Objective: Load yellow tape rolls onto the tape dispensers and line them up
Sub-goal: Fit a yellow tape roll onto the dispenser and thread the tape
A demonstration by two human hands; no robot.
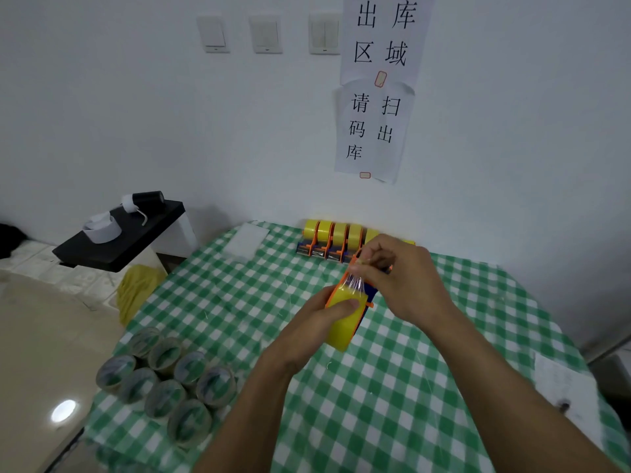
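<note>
Yellow tape roll (343, 324) sat on its orange dispenser (336, 289) above the counter (218, 302), gripped by the left hand (316, 324). The right hand (404, 278) had its fingers (372, 258) pinching the film end (355, 279) at one o'clock. The roll looked light and stiff, its film clingy, so its sides seemed the best hold.

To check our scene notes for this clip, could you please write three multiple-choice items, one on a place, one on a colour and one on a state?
1. Where does the row of loaded dispensers stand? A at the far edge of the tablecloth; B on the floor; C in a box.
2. The tablecloth is checked in: A red and white; B blue and white; C green and white.
3. The right hand: A lies flat; B pinches the tape end; C holds scissors.
Answers: 1 A, the row lines the cloth's back edge. 2 C, green and white squares show throughout. 3 B, it pinches the strip pulled from the yellow roll that the left hand grips.
</note>
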